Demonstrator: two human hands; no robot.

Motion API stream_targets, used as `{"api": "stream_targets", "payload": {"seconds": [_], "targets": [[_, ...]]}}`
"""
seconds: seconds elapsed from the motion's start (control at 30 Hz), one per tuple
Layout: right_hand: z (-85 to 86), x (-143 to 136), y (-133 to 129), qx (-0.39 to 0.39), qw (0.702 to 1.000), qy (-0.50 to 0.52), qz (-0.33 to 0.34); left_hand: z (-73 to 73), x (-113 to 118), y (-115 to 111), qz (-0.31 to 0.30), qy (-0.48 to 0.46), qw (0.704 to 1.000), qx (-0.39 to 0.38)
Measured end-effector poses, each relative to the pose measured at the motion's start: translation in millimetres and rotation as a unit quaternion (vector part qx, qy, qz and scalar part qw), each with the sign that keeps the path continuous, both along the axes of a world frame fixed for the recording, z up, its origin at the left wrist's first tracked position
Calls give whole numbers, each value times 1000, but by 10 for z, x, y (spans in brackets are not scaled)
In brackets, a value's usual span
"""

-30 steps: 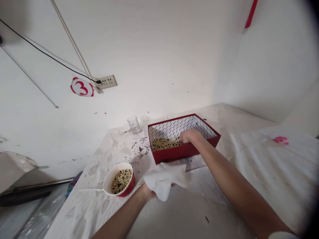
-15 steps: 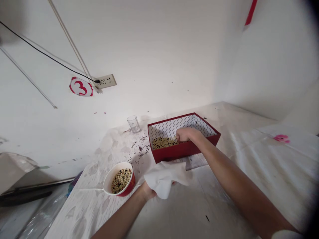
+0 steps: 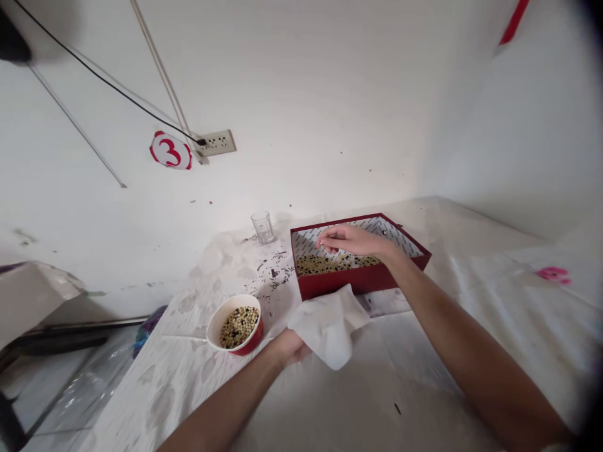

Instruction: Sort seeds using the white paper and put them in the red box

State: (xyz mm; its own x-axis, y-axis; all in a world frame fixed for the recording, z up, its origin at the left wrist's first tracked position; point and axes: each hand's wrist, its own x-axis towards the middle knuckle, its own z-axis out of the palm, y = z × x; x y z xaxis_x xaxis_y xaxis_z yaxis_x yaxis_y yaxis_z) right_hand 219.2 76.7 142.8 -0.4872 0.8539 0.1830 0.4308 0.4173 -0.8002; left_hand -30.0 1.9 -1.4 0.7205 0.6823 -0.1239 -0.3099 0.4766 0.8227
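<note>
A red box (image 3: 348,284) with a patterned white lining stands on the table, holding a layer of yellowish and black beads (image 3: 320,264). Over the beads, inside the box's opening, is my right hand (image 3: 346,240), its fingertips pinched together on something small that I cannot make out. My left hand (image 3: 294,345) is closed on a white cloth (image 3: 332,326) in front of the box; the cloth hides part of its fingers. To the left, a red and white paper bowl (image 3: 250,342) contains larger cream, pinkish and black beads (image 3: 239,326).
Behind the bowl is a clear glass (image 3: 262,228), with dark scraps (image 3: 274,274) scattered near it. The table (image 3: 155,383) has a pale plastic cover and meets the wall at the back. A power socket (image 3: 219,143) with a black cable is on the wall.
My right hand has risen from the beads and moved left within the box, fingers pinched. The cloth in my left hand hangs differently. The view has shifted slightly.
</note>
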Motion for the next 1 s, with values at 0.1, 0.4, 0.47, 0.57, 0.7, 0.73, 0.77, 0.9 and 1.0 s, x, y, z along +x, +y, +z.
{"api": "stream_targets", "payload": {"seconds": [0.1, 0.4, 0.47, 0.57, 0.7, 0.73, 0.77, 0.9, 1.0], "targets": [[233, -166, -278, -3, 998, 59, 27, 9, 37, -17, -13, 15, 1000, 10], [-553, -317, -1029, 423, 885, 1, -195, 44, 73, 7, -9, 5, 1000, 23], [-918, -306, -1120, 522, 828, -62, -195, 71, 87, -7, -12, -5, 999, 30], [-1193, -321, -1198, 540, 817, -121, -158, 141, 99, -39, -19, -20, 999, 30], [-1137, -361, -1189, 512, 838, -78, -173, 200, 108, -58, 2, -29, 1000, 0], [-1107, -363, -1180, 506, 843, -69, -171, 195, 109, -56, 8, -28, 1000, -9], [-1085, -361, -1174, 501, 847, -64, -167, 183, 110, -52, 13, -26, 999, -16], [-1072, -338, -1182, 459, 873, -34, -163, 89, 89, -30, 61, 7, 998, -34], [-1086, -331, -1202, 404, 901, 6, -158, 38, 55, -20, 94, 37, 994, -48]]}}
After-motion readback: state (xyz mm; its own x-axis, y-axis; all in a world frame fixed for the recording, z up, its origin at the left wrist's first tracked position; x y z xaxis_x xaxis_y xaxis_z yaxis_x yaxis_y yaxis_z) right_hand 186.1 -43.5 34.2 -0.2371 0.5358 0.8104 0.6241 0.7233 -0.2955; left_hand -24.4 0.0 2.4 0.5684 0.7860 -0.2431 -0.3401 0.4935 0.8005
